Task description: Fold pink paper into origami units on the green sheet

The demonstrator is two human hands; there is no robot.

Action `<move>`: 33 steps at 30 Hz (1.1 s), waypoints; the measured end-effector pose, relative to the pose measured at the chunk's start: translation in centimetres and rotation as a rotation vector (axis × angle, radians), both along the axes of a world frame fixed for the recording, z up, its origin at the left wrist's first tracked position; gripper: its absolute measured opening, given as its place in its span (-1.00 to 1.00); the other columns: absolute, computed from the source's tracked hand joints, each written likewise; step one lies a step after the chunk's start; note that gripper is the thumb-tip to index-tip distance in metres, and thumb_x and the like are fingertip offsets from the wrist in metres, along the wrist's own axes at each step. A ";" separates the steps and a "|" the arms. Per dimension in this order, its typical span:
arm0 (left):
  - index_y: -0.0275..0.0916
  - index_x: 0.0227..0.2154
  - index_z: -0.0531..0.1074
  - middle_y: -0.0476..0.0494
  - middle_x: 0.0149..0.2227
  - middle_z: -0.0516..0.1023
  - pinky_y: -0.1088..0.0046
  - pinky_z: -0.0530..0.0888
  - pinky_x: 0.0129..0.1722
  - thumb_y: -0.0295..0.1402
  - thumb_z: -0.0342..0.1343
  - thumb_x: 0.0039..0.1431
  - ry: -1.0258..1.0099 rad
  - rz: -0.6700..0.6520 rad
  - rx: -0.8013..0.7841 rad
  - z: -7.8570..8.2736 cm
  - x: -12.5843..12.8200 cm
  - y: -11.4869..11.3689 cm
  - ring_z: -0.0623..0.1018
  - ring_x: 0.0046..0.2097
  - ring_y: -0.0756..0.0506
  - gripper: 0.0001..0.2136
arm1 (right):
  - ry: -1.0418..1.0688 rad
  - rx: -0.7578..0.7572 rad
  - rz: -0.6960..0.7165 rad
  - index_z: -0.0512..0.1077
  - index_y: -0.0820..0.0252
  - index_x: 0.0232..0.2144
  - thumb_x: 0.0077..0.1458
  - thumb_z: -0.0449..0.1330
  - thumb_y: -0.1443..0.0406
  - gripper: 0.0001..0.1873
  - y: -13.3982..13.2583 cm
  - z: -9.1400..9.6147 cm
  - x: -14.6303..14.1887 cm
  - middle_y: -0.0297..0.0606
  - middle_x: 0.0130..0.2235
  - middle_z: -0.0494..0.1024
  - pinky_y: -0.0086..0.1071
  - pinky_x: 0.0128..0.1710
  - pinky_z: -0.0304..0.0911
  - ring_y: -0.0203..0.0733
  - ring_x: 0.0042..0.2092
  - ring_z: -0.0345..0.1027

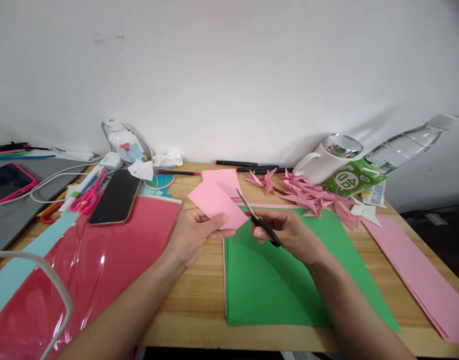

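- Head view: green sheet [274, 280] lies on the wooden surface [199, 300], under both hands.
- Left hand [194, 235] pinches a pink paper piece [216, 202] above it.
- Right hand [289, 232], curled, grips black-handled scissors [257, 220], blades touching the paper's edge.
- Green packet [351, 177]: writing unreadable.
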State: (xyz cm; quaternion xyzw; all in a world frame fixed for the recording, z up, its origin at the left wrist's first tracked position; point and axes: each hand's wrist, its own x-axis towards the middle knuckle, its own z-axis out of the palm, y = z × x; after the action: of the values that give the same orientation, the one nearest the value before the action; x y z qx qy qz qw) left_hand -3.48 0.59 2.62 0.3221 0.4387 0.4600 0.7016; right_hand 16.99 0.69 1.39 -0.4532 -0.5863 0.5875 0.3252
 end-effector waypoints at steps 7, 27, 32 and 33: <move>-0.34 -0.41 0.57 -0.22 -0.33 0.63 0.20 0.58 -0.24 -0.35 0.39 -0.27 -0.002 0.029 0.006 0.3 0.0 0.1 0.60 -0.25 -0.20 -0.71 | -0.678 0.413 -0.193 0.40 0.16 -0.02 -0.10 0.16 0.44 -0.49 0.5 -1.1 0.9 -0.17 -0.12 0.48 -0.22 -0.09 0.22 -0.07 -0.12 0.34; -0.37 -0.44 0.55 -0.22 -0.37 0.63 0.34 0.56 -0.27 -0.23 0.37 -0.27 0.101 0.057 0.131 -1.1 -0.8 1.5 0.60 -0.30 -0.14 -0.67 | -1.178 0.486 -0.230 0.50 0.18 -0.20 0.15 0.08 0.31 -0.77 2.1 -1.1 0.6 -0.14 -0.18 0.54 -0.36 -0.27 0.17 -0.09 -0.16 0.39; -0.37 -0.45 0.55 -0.19 -0.39 0.63 0.36 0.55 -0.24 -0.25 0.40 -0.32 0.088 0.057 0.138 -1.5 -0.6 1.5 0.59 -0.31 -0.10 -0.66 | -1.098 0.394 -0.230 0.52 0.23 -0.36 0.13 0.10 0.27 -0.79 4.3 -1.6 -0.6 -0.14 -0.29 0.54 -0.38 -0.30 0.17 -0.12 -0.24 0.40; -0.36 -0.45 0.55 -0.18 -0.40 0.62 0.36 0.55 -0.25 -0.25 0.40 -0.33 0.087 0.055 0.140 -1.5 -0.5 1.5 0.59 -0.32 -0.10 -0.66 | -1.095 0.375 -0.234 0.51 0.23 -0.40 0.12 0.11 0.23 -0.77 4.8 -1.8 -0.8 -0.14 -0.32 0.53 -0.37 -0.33 0.17 -0.11 -0.26 0.40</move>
State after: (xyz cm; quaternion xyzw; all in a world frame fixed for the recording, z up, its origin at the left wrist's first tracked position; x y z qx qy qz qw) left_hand -4.01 2.06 1.10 0.3781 0.4441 0.4941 0.6447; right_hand 16.15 5.49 -0.37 -0.6868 -0.7089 0.1146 0.1123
